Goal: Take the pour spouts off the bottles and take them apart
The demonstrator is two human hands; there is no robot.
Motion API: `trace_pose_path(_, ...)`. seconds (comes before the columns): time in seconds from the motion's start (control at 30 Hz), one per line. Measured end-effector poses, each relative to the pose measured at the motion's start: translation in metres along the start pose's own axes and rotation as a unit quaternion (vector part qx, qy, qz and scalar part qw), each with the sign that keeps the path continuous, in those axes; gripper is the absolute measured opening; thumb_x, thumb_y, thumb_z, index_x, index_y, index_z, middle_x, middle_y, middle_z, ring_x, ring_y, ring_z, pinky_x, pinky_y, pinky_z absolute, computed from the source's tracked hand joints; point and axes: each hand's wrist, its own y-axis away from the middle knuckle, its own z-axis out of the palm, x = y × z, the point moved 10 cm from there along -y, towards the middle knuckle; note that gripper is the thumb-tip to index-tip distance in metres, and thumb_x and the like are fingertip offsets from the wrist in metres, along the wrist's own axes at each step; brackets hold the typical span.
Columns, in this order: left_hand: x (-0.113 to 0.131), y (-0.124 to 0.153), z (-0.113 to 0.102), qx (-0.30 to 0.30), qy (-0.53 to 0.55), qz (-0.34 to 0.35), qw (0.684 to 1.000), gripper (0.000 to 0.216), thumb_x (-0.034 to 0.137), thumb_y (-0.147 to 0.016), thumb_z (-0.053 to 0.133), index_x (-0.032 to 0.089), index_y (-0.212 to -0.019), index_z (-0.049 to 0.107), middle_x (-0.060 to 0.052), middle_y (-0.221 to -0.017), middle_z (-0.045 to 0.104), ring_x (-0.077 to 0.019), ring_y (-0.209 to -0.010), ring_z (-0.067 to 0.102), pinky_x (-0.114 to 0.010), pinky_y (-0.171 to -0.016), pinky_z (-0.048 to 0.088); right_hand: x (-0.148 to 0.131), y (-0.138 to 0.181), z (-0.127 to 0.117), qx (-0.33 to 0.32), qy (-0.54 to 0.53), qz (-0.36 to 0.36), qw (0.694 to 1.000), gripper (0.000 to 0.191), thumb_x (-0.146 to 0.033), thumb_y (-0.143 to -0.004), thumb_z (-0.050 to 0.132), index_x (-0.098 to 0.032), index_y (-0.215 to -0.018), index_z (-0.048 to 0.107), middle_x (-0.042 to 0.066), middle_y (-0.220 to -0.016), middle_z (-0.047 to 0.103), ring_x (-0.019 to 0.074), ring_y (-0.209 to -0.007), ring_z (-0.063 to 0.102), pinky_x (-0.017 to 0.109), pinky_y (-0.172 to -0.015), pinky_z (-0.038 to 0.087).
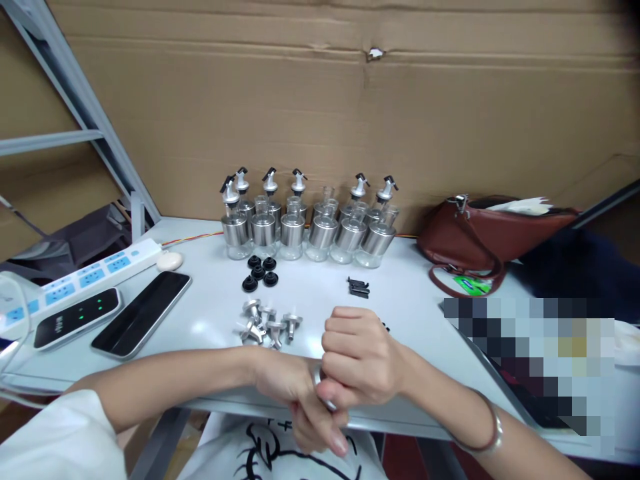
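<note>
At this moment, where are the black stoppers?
In the head view, the stoppers lie left of centre on the table, between the bottles and the silver spouts.

One head-worn camera gives the whole view, looking from above the near edge of the counter (310, 287), forward and steeply enough down to show its top. It is close: the left hand (287, 383) and right hand (357, 353) appear large at the counter's near edge, with the wearer's white shirt (220, 453) below that edge. Beyond the counter's far edge, cardboard (240, 100) fills the upper part, seen almost face-on. The field is wide, taking in a metal frame (50, 141) at the counter's left end.
</note>
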Motion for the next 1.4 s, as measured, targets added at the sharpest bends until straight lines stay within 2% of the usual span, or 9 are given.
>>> trace_pose_path(0.1,0.005,0.001,-0.005,0.021,0.0,0.0,1.0,0.057,0.043,-0.074,0.065,0.02,-0.041,0.026,0.006,-0.04,0.021,-0.0066,-0.039,0.018,-0.027,-0.041,0.016,0.003,0.004,-0.002,-0.022,0.059,0.014,0.998,0.05,-0.027,-0.096,0.034,-0.02,-0.047,0.038,-0.003,-0.045,0.035,0.0125,-0.046,0.026,0.03,-0.049,0.021)
trace_pose_path(0.37,0.042,0.032,-0.056,0.32,-0.22,-0.045,0.921,0.036,0.025,-0.065,0.062,0.018,-0.049,0.031,0.006,-0.05,0.027,-0.0066,-0.048,0.022,-0.025,-0.045,0.018,0.013,0.008,-0.016,-0.021,0.194,0.028,0.98,0.042,-0.022,-0.092,0.042,-0.02,-0.05,0.043,-0.002,-0.045,0.039,0.0121,-0.046,0.031,0.029,-0.05,0.022)
trace_pose_path(0.43,0.05,0.045,-0.06,0.375,-0.31,-0.078,0.87,0.033,0.025,-0.069,0.057,0.018,-0.049,0.032,0.005,-0.05,0.026,-0.0077,-0.048,0.022,-0.026,-0.045,0.02,0.013,0.008,-0.016,-0.016,0.206,0.035,0.978,0.042,-0.021,-0.092,0.041,-0.02,-0.05,0.044,-0.001,-0.045,0.041,0.0127,-0.047,0.032,0.03,-0.05,0.022)
trace_pose_path(0.53,0.065,0.063,-0.062,0.446,-0.484,-0.138,0.74,0.029,0.019,-0.07,0.049,0.019,-0.046,0.032,0.003,-0.043,0.029,-0.0097,-0.042,0.025,-0.028,-0.043,0.02,0.016,0.009,-0.015,-0.006,0.211,0.056,0.976,0.041,-0.018,-0.091,0.04,-0.02,-0.05,0.044,-0.001,-0.044,0.042,0.013,-0.046,0.031,0.029,-0.049,0.023)
trace_pose_path(0.7,0.085,0.065,-0.058,0.46,-0.676,-0.148,0.556,0.015,0.012,-0.067,0.044,0.014,-0.064,0.059,-0.009,-0.06,0.064,-0.0201,-0.052,0.056,-0.029,-0.05,0.031,0.048,0.016,-0.012,-0.012,0.126,0.224,0.966,0.042,-0.019,-0.093,0.034,-0.02,-0.051,0.036,-0.002,-0.043,0.04,0.0094,-0.042,0.03,0.027,-0.049,0.023)
trace_pose_path(0.9,0.09,0.063,-0.065,0.467,-0.747,-0.1,0.463,0.018,0.011,-0.07,0.043,0.013,-0.071,0.061,-0.011,-0.061,0.065,-0.0206,-0.057,0.06,-0.031,-0.058,0.037,0.098,0.066,0.032,-0.07,-0.18,0.54,0.819,0.053,-0.055,-0.089,0.026,-0.022,-0.048,0.018,-0.004,-0.045,0.02,0.0072,-0.043,0.02,0.026,-0.046,0.018)
trace_pose_path(1.1,0.092,0.066,-0.065,0.462,-0.79,-0.009,0.403,0.017,0.015,-0.073,0.041,0.016,-0.068,0.057,-0.008,-0.057,0.06,-0.0197,-0.056,0.056,-0.031,-0.054,0.031,0.092,0.09,0.075,-0.048,-0.473,0.629,0.616,0.059,-0.068,-0.073,0.049,-0.025,-0.047,0.017,-0.011,-0.042,0.011,0.0047,-0.04,0.011,0.023,-0.04,0.011)
trace_pose_path(1.2,0.096,0.071,-0.066,0.476,-0.775,0.018,0.416,0.017,0.016,-0.077,0.039,0.017,-0.073,0.056,-0.005,-0.061,0.06,-0.0192,-0.058,0.056,-0.03,-0.056,0.032,0.083,0.087,0.081,-0.045,-0.555,0.622,0.551,0.061,-0.067,-0.071,0.054,-0.024,-0.047,0.018,-0.012,-0.04,0.013,0.0037,-0.038,0.01,0.022,-0.04,0.009)
trace_pose_path(1.4,0.103,0.109,-0.107,0.559,-0.662,-0.088,0.492,0.026,0.002,-0.075,0.038,0.018,-0.094,0.046,-0.003,-0.074,0.058,-0.0188,-0.062,0.056,-0.028,-0.055,0.034,0.117,0.092,0.045,0.101,-0.483,0.626,0.604,0.056,-0.063,-0.074,0.057,-0.022,-0.051,0.026,-0.011,-0.046,0.021,0.0043,-0.042,0.016,0.023,-0.044,0.016)
